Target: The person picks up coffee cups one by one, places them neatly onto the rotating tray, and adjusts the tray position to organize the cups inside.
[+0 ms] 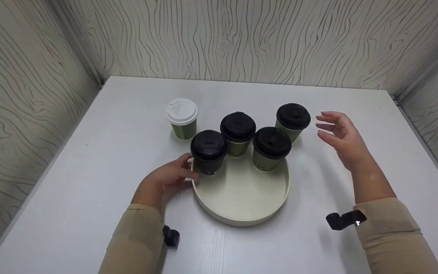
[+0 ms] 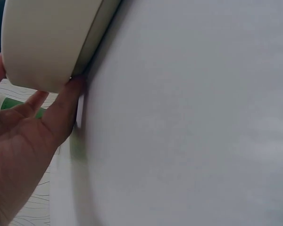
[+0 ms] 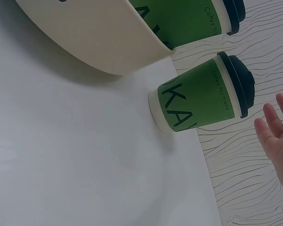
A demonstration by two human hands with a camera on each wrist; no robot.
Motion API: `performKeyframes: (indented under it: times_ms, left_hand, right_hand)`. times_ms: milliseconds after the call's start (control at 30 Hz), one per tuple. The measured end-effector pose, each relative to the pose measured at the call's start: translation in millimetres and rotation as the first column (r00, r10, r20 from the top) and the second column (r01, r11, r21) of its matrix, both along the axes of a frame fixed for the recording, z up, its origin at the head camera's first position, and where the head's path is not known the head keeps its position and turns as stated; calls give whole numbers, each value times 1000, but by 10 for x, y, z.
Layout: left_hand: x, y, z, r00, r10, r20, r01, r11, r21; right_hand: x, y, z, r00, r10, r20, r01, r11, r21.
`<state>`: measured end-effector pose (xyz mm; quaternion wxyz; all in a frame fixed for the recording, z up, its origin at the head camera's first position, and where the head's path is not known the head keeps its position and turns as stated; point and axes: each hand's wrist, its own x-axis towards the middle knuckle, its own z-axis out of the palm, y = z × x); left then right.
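Observation:
My left hand (image 1: 173,174) grips the left edge of a round cream tray (image 1: 242,220). In the left wrist view the fingers of that hand (image 2: 23,141) lie against the tray's wall and lower edge. Three black-lidded paper cups stand upright in the tray: a dark cup (image 1: 208,152) by my left hand, a green cup (image 1: 238,131) at the back and another green cup (image 1: 271,148) at the right. Behind the tray's right side, another black-lidded green cup (image 1: 293,118) stands on the table. My right hand (image 1: 342,137) hovers right of it, apart, fingers spread and holding nothing.
A green paper cup with a white lid (image 1: 182,118) stands on the white table (image 1: 89,182), left of and behind the tray. Wood-grain patterned panels (image 1: 234,42) enclose the table at the back and sides.

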<state>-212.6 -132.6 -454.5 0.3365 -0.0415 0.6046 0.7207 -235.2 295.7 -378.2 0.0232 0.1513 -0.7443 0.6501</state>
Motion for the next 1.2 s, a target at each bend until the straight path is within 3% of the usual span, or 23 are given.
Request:
performKeyframes:
  times_ms: [267,633,1200]
  left_hand:
    - [-12,-13,13,1000,-18,12,17,998,57]
    - [-19,-9,-15,996,53,65,-59,994,95]
    - [-4,-40,-21,1000,21,12,-22,995,95]
  right_hand:
    - [-26,45,12,1000,-17,-2,17,1000,6]
    - [-88,71,13,996,-86,18,85,993,78]
    - [-275,-45,-69,979,-196,63,182,968,174]
